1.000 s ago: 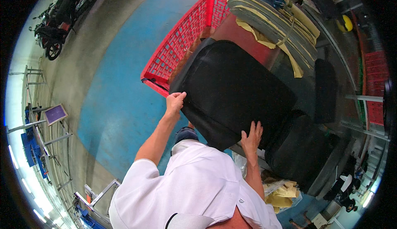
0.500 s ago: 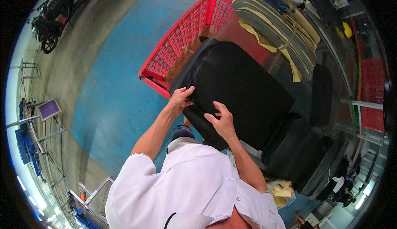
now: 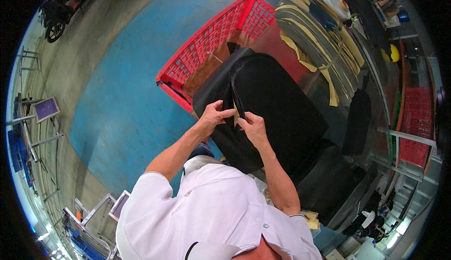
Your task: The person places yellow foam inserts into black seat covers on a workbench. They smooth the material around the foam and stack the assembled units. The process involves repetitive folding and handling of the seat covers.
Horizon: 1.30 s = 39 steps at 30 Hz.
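A black, rounded, cushion-like piece (image 3: 282, 105) with a soft fabric-looking surface lies in front of me. Along its left part runs a slit or fold, with a narrow beige strip (image 3: 236, 114) showing inside. My left hand (image 3: 214, 118) is at the left side of this gap, thumb and forefinger closed on the black fabric edge. On the other side, my right hand (image 3: 253, 128) pinches the raised black edge (image 3: 236, 88) between thumb and fingers. What lies deeper in the gap is hidden.
Beyond the black piece stands a red plastic basket (image 3: 206, 49) with brown material inside. A strapped stack of grey and yellow curved sheets (image 3: 319, 39) is at the far right. More black material (image 3: 324, 180) lies to the right. Blue floor (image 3: 127, 86) stretches left.
My right hand has closed on the black edge and lifted it, opening a gap that shows beige. My left hand has shifted right to the gap's other side. The view has moved slightly.
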Available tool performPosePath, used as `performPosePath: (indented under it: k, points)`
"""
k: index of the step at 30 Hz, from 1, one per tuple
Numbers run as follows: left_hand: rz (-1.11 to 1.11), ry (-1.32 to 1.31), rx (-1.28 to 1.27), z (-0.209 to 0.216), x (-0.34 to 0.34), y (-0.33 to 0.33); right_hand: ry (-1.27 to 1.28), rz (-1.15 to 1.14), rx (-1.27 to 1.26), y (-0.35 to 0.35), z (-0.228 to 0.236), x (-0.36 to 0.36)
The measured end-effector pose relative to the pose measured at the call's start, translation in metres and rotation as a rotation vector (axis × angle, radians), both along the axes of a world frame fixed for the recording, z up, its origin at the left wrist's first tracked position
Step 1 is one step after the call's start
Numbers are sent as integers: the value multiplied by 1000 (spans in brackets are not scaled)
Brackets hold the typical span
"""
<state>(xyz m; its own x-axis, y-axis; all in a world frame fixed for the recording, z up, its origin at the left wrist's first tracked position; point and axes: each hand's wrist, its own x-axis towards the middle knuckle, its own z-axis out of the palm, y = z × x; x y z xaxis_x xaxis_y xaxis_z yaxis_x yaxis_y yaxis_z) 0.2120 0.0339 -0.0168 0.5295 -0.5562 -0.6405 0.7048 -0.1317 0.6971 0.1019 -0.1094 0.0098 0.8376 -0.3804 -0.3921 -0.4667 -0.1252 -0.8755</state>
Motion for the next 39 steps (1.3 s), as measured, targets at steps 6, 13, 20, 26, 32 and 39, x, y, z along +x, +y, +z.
performPosePath:
  k: [6, 13, 20, 26, 32, 39]
  points:
    - [85, -172, 84, 28, -6, -8, 30, -32, 95, 5, -1, 5]
    - [68, -322, 154, 11, -7, -7, 63, -86, 221, 3, 0, 11]
    - [99, -236, 123, 18, -7, -6, 137, -102, 272, 2, 1, 10]
    - [94, -301, 188, 2, -5, -8, 165, -151, 295, 4, -1, 11]
    - [202, -104, 101, -9, -7, -7, 126, -223, 410, 0, -4, 9]
    - [159, -1074, 546, -25, -7, 5, -23, -204, -193, 9, 0, 6]
